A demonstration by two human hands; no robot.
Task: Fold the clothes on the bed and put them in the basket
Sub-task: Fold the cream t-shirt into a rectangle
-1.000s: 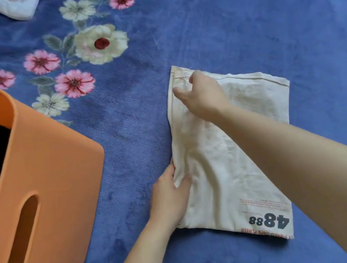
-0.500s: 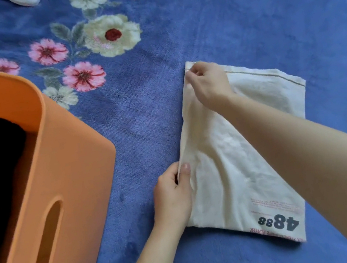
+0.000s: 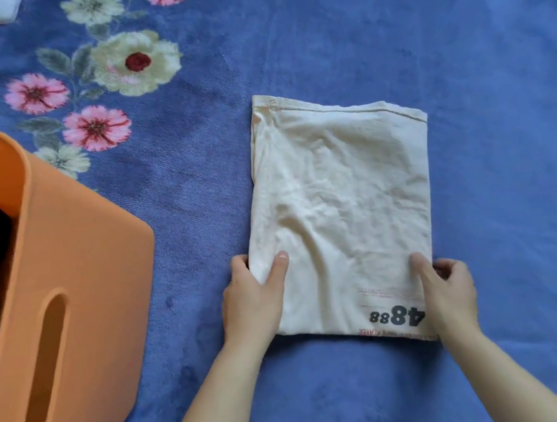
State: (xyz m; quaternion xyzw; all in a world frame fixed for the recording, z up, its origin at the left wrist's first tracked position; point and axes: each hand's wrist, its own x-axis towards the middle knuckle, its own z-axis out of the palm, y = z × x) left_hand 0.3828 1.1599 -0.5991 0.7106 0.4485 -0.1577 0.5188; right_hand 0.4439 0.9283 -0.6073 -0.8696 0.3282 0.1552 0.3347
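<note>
The orange basket (image 3: 88, 281) stood well left of the fingers, dark cloth inside; the left hand (image 3: 253, 308) pinched the folded cream shirt (image 3: 342, 199) at its left edge, thumb on top; the right hand (image 3: 450, 288) gripped the near right corner likewise; lifted by these edges alone, the unsupported far end would probably sag and unfold.

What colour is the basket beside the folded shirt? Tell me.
The basket is orange, clearest in the head view.
</note>
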